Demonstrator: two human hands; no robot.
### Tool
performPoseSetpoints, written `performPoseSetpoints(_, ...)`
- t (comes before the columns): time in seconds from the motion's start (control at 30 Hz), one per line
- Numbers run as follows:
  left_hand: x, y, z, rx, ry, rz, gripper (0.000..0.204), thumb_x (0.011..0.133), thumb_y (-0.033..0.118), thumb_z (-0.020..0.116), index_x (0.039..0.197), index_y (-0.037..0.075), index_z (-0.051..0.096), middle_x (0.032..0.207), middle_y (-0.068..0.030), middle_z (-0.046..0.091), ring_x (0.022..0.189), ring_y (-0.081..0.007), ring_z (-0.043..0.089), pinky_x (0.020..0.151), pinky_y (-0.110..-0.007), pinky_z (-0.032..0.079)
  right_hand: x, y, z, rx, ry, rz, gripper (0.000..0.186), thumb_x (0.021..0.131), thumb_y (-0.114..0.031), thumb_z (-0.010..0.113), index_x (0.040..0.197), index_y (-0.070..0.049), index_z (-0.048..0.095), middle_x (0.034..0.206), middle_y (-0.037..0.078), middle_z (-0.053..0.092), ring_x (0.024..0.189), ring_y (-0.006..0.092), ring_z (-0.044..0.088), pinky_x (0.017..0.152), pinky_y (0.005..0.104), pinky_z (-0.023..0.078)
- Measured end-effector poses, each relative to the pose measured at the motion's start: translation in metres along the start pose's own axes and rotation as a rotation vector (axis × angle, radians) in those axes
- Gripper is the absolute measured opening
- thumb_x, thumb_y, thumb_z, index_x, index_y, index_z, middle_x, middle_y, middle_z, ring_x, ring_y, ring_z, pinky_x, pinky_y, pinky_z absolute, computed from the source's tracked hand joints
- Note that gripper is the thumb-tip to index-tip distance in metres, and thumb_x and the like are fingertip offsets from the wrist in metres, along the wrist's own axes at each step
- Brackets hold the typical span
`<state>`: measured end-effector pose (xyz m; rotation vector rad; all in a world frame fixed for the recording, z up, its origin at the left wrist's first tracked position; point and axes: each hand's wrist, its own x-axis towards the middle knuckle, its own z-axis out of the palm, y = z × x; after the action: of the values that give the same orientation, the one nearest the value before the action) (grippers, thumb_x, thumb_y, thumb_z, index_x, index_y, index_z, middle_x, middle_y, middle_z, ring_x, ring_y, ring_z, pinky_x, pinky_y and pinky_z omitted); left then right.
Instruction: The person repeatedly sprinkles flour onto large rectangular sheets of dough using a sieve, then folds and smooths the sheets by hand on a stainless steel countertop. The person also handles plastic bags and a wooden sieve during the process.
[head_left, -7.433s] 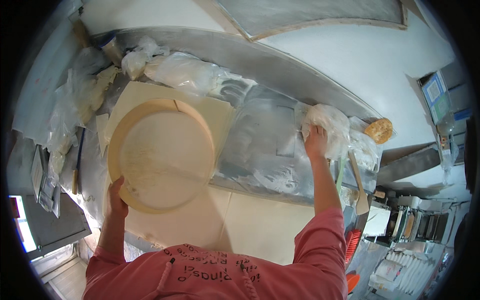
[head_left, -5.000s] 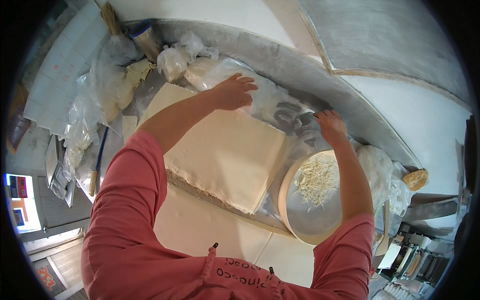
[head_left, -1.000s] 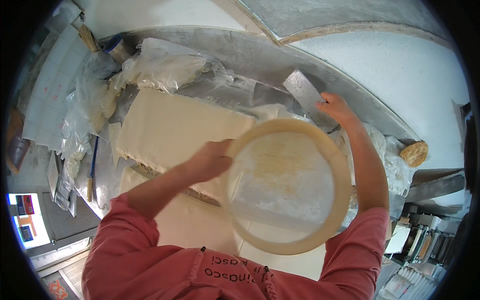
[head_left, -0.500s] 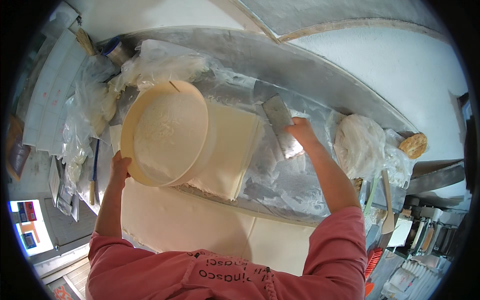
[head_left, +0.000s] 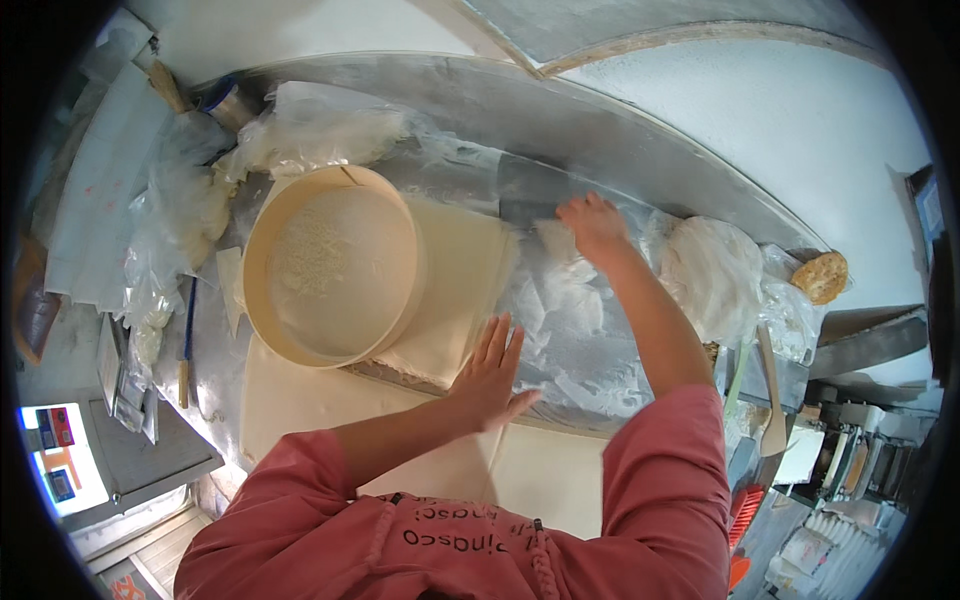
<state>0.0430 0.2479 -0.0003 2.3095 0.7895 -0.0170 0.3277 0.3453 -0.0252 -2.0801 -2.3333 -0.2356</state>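
Note:
A round wooden-rimmed sieve (head_left: 412,300) rests on a stack of pale dough sheets (head_left: 465,260), with flour and pale crumbs on its mesh. My left hand (head_left: 487,385) is flat with its fingers apart, palm down over the near right edge of the stack. It holds nothing. Farther right, my right hand (head_left: 597,228) reaches over the floured metal worktop (head_left: 600,365), fingers bent down and together. A whitish blur lies beside its fingertips; what it holds, if anything, I cannot make out. Larger pale sheets (head_left: 340,405) lie along the near side.
Clear plastic bags (head_left: 320,130) line the far left. A plastic-covered bundle (head_left: 712,275) stands right of my right arm, beside a flat round bread (head_left: 821,277) and a wooden spatula (head_left: 773,425). A blue-handled brush (head_left: 188,335) lies left. Metal wall (head_left: 480,95) borders the back.
My left hand has let go of the sieve and moved right to the sheets' edge. The sieve now sits flatter. The grey metal plate in my right hand is no longer clearly visible.

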Motion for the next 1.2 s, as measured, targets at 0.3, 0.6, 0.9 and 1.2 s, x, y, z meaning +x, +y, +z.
performPoseSetpoints(0.3, 0.083, -0.003, 0.022, 0.397, 0.17, -0.027, 0.086, 0.085, 0.05, 0.046, 0.139, -0.006, 0.008, 0.145, -0.0277, -0.001, 0.135, -0.0416, -0.001, 0.11, -0.048, 0.004, -0.204, 0.008, -0.041, 0.658, 0.12, 0.842, 0.011, 0.08, -0.01, 0.053, 0.087, -0.004, 0.059, 0.072, 0.008, 0.058, 0.068, 0.0206, 0.058, 0.058, 0.0389, 0.044)
performPoseSetpoints(0.6, 0.179, -0.023, 0.004, 0.262, 0.345, 0.049, 0.075, 0.087, 0.044, 0.047, 0.14, 0.001, 0.017, 0.142, -0.0225, 0.022, 0.134, -0.0341, 0.018, 0.11, -0.041, 0.016, -0.286, -0.044, -0.068, 1.674, 0.569, 1.369, 0.012, 0.082, -0.007, 0.053, 0.09, -0.001, 0.061, 0.068, 0.0, 0.054, 0.064, 0.0089, 0.048, 0.055, 0.0273, 0.04)
performPoseSetpoints(0.9, 0.19, -0.029, 0.003, 0.329, 0.42, 0.133, 0.063, 0.086, 0.044, 0.049, 0.136, 0.009, 0.032, 0.14, -0.0165, 0.031, 0.131, -0.0348, 0.025, 0.108, -0.042, 0.022, -0.276, -0.061, -0.022, 1.181, 0.313, 1.455, 0.016, 0.076, -0.011, 0.057, 0.067, 0.001, 0.05, 0.058, 0.002, 0.043, 0.057, 0.0089, 0.037, 0.049, 0.0283, 0.032)
performPoseSetpoints(1.2, 0.193, 0.023, 0.043, -0.269, 0.233, 0.4, 0.045, 0.088, 0.038, 0.05, 0.121, 0.009, 0.052, 0.124, -0.0139, 0.052, 0.119, -0.0291, 0.045, 0.1, -0.036, 0.035, -0.177, -0.098, 0.019, 1.383, 0.643, 1.415, 0.01, 0.075, -0.007, 0.055, 0.069, 0.001, 0.053, 0.061, 0.002, 0.049, 0.058, 0.0094, 0.04, 0.052, 0.0281, 0.034)
